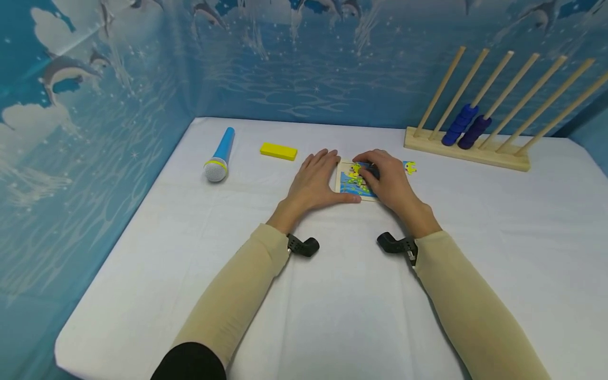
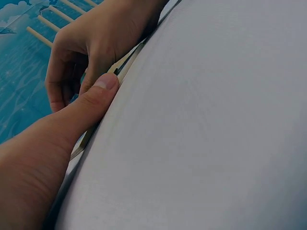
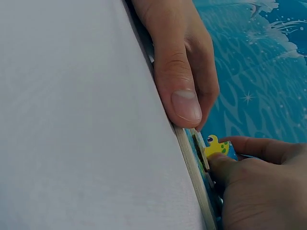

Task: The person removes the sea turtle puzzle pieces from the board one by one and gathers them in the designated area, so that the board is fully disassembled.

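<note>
A wooden jigsaw puzzle (image 1: 344, 178) with a blue and yellow-green picture lies on the table between my hands. My left hand (image 1: 315, 184) rests at its left side, fingers stretched out past the far left corner and thumb along the near edge. Over the puzzle's right part, my right hand (image 1: 391, 182) pinches a puzzle piece between thumb and index finger. In the right wrist view that puzzle piece (image 3: 216, 146) is yellow with green spots and an eye, tilted up above the tray. Just right of the hand lies a loose blue and yellow puzzle piece (image 1: 410, 167).
A toy microphone (image 1: 219, 155) lies at the back left, beside a yellow block (image 1: 278, 151). At the back right stands a wooden bead rack (image 1: 467, 153) with tall pegs; two pegs carry blue and purple beads (image 1: 459, 125). A patterned blue curtain hangs behind the table.
</note>
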{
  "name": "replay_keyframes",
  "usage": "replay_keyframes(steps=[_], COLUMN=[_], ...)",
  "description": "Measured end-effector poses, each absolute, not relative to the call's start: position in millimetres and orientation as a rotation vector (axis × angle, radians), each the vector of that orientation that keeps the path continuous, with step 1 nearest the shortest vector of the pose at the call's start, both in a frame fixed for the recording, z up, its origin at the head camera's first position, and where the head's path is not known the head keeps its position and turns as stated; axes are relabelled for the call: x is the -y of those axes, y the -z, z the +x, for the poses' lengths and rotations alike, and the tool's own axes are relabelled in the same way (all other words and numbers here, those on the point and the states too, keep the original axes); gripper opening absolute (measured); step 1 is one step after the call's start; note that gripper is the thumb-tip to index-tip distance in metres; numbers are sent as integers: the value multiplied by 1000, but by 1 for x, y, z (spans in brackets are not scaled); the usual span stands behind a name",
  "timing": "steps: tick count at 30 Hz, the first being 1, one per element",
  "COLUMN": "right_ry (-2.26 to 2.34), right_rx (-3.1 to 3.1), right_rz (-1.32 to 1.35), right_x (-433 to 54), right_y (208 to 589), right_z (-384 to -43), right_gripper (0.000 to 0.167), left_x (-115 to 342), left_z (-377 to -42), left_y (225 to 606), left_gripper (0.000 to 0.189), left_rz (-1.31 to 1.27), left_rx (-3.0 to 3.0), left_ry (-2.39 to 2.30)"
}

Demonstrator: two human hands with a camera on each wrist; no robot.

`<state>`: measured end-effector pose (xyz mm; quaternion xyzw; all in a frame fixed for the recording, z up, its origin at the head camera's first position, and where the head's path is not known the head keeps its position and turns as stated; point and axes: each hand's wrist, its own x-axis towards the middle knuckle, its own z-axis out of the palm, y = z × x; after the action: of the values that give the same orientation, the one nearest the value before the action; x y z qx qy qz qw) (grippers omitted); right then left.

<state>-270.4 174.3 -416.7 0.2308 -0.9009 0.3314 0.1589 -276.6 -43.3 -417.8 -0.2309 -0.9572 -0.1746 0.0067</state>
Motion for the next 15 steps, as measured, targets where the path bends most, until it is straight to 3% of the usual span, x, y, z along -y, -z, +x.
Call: replay_keyframes(steps=[15], right_ry=[-988], right_rx=[2573], right_rz=[620], right_x=[-174], right_y=[417], right_z=[-270], right_gripper=[26], left_x=[45], left_z=[-275], left_y=[416], left_gripper=[118], left_rz=[-708], left_rx=[3009], left_ry=[577])
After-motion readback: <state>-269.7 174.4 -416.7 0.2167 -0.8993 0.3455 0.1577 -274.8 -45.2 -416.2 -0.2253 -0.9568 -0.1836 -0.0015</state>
